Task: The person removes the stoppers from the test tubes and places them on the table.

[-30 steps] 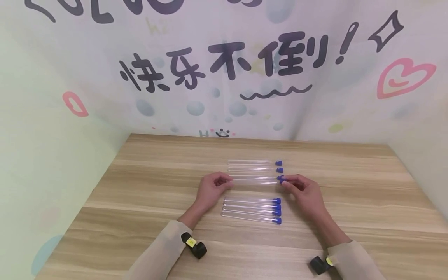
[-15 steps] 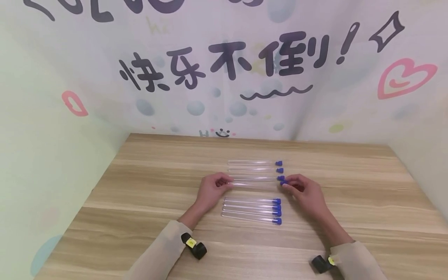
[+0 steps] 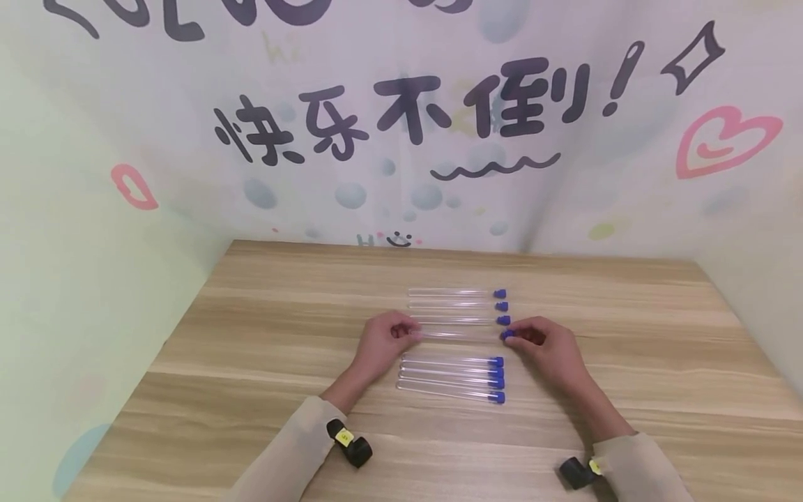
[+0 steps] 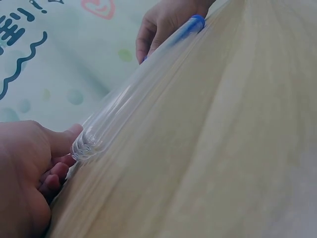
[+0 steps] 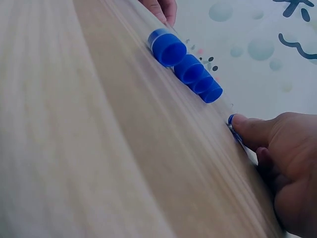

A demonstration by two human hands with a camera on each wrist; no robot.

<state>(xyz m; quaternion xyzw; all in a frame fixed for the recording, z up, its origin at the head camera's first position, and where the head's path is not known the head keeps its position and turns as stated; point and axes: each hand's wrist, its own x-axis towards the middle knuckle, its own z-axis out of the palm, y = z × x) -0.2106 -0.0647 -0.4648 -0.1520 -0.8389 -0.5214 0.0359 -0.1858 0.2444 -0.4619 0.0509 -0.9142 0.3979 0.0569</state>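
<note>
In the head view my left hand (image 3: 384, 343) pinches the rounded left end of a clear test tube (image 3: 464, 337) lying on the table. My right hand (image 3: 550, 348) pinches a small blue cap (image 3: 507, 335) at the tube's right end, where a narrow gap seems to part cap and tube. Just nearer to me lie several test tubes (image 3: 448, 376) with blue caps (image 5: 169, 49) seated on them. Beyond my hands, three uncapped tubes (image 3: 448, 305) lie side by side, each with a loose blue cap (image 3: 502, 306) off its right end.
All of this lies on a wood-grain table (image 3: 263, 300). A printed white cloth (image 3: 351, 167) hangs along the table's far edge. Black wrist cameras (image 3: 357, 450) sit on both forearms.
Both hands have shifted slightly toward me, bringing the tube and its cap away from the third uncapped tube. The cap now sits a little apart from the tube's end.
</note>
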